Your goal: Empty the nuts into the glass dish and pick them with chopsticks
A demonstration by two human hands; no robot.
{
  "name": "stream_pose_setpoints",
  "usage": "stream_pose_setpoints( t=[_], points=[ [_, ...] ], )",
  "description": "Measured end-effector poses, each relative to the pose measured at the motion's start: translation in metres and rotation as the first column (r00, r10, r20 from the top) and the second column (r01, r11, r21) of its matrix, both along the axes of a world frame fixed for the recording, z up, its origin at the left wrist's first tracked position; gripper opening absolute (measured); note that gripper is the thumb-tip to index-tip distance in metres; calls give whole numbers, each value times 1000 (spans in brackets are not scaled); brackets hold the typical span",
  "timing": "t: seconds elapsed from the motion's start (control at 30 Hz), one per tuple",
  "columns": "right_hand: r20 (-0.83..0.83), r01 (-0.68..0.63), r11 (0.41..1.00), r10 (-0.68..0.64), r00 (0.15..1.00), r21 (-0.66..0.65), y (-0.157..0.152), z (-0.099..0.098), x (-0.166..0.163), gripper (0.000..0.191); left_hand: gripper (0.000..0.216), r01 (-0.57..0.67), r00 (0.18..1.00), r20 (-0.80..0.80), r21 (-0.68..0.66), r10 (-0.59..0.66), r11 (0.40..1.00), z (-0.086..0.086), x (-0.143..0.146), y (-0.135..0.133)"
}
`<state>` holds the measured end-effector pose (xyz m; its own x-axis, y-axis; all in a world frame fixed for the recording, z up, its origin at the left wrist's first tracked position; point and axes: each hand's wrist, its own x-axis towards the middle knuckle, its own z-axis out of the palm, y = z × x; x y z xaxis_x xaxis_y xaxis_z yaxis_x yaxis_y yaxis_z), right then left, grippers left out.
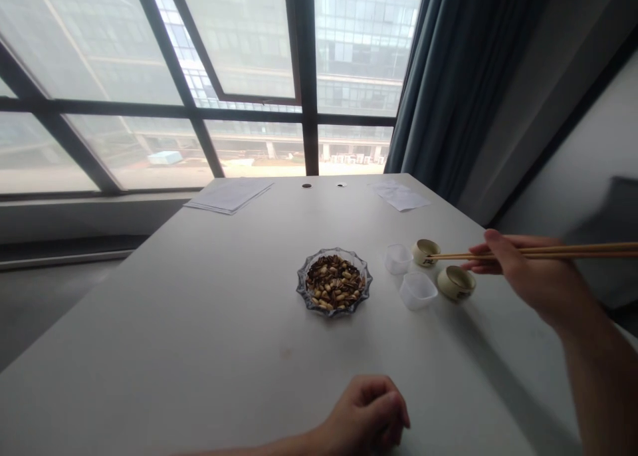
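My right hand (528, 276) grips a pair of wooden chopsticks (583, 250) from the right. Their tips are close together by a small cream cup (425, 251) with dark markings; I cannot tell whether they touch it. A second cream cup (456, 282) sits below the chopsticks, nearer to me. Left of the cups are two translucent plastic cups, a far one (398, 259) and a near one (419, 290). A scalloped glass bowl (305, 299) holds a mix of dark striped seeds and pale nuts (333, 282). My left hand (366, 413) rests curled on the table near the front, with nothing visible in it.
The white table (199, 349) reaches to the windows (239, 44). Sheets of paper lie at its far left (229, 195) and far right (400, 195). Two round holes are in the far part of the tabletop. A dark curtain (463, 77) hangs at the right.
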<state>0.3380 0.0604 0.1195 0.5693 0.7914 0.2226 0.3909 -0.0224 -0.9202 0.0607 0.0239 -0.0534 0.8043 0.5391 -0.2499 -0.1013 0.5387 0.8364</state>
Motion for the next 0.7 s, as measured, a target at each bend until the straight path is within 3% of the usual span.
stream_pose_setpoints(
  t=[0.17,0.43,0.53,0.7],
  points=[
    [37,91,992,-88,995,-87,0,-8,44,29,56,-60,998,-4,-22,60,998,1,0,-4],
    [-41,14,983,-22,999,-185,12,-20,52,20,56,-69,998,1,-44,69,997,-5,-1,-3],
    [-19,54,986,-58,998,-160,12,-17,50,20,55,-91,996,-6,-45,91,995,-6,-1,-5],
    [89,55,998,-53,995,-14,8,-7,41,25,55,-90,996,5,-36,90,995,-3,0,-7]
  ],
)
